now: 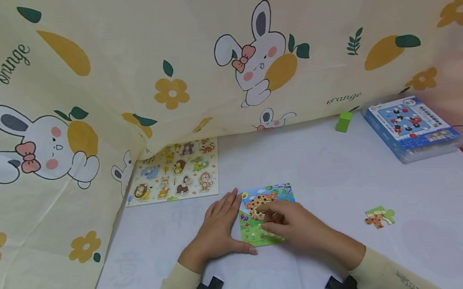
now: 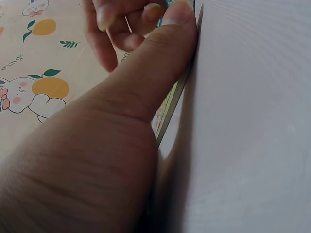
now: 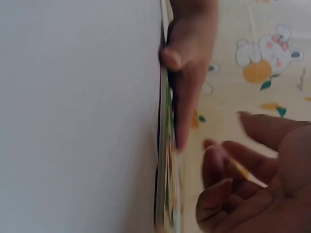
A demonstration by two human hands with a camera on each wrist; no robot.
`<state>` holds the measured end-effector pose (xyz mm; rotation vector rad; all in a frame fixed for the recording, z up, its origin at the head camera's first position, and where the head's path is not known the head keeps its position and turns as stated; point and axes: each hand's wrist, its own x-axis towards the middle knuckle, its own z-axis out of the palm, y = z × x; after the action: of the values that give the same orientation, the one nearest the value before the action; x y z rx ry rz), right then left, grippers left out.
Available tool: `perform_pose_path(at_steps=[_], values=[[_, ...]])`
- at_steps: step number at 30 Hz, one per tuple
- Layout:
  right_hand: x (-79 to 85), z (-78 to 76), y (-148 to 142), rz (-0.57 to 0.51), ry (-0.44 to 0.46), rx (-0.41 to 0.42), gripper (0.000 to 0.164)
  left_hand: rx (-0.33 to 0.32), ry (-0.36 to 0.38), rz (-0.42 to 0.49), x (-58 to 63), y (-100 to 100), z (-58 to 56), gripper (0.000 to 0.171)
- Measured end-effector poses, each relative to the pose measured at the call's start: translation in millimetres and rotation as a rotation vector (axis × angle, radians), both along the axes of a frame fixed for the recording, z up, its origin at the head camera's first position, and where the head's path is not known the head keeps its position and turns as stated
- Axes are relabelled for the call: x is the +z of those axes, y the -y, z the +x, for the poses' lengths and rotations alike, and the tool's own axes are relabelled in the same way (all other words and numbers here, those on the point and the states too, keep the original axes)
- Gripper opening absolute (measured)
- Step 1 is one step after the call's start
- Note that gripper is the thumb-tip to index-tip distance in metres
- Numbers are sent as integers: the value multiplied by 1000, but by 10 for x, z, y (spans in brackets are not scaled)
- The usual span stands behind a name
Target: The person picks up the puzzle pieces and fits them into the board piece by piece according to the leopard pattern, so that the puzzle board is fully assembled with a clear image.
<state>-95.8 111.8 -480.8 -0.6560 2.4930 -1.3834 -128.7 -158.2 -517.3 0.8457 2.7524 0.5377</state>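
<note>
A small square puzzle board with a spotted leopard on a green and blue scene lies on the table. My left hand lies at its left side, fingers straight along the edge and thumb at the near corner. Over the right part of the board hovers my right hand, its index finger toward the leopard picture and its fingers loosely bent. In the right wrist view a gap shows between the thumb and fingers of the right hand, with nothing held. The right hand hides part of the board.
A loose puzzle piece lies to the right. At the back left is an animal picture board. A green block and a blue-and-white box stand at the back right. Printed cloth hangs behind the table.
</note>
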Motion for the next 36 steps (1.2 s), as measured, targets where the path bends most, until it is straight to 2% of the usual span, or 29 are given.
perform_pose_path(at_steps=[13, 17, 21, 26, 31, 33, 36], values=[[-9, 68, -835, -218, -16, -159, 34, 13, 8, -26, -13, -12, -7, 151], [-13, 68, -1101, -270, -46, -165, 34, 13, 10, -26, -5, -13, -1, 151], [-11, 87, -1369, -330, -41, -159, 41, 8, 12, -22, 6, -18, 2, 151], [-22, 144, -1688, -429, 28, -164, 53, 5, 10, -17, 1, -18, 0, 151], [-75, 191, -1970, -580, 129, -181, 53, 7, 11, -20, -10, -14, -8, 151], [-110, 200, -2055, -634, 137, -172, 52, 7, 8, -21, -15, -12, -8, 151], [-163, 196, -2174, -653, 112, -124, 53, 6, 5, -22, -21, -11, -8, 151]])
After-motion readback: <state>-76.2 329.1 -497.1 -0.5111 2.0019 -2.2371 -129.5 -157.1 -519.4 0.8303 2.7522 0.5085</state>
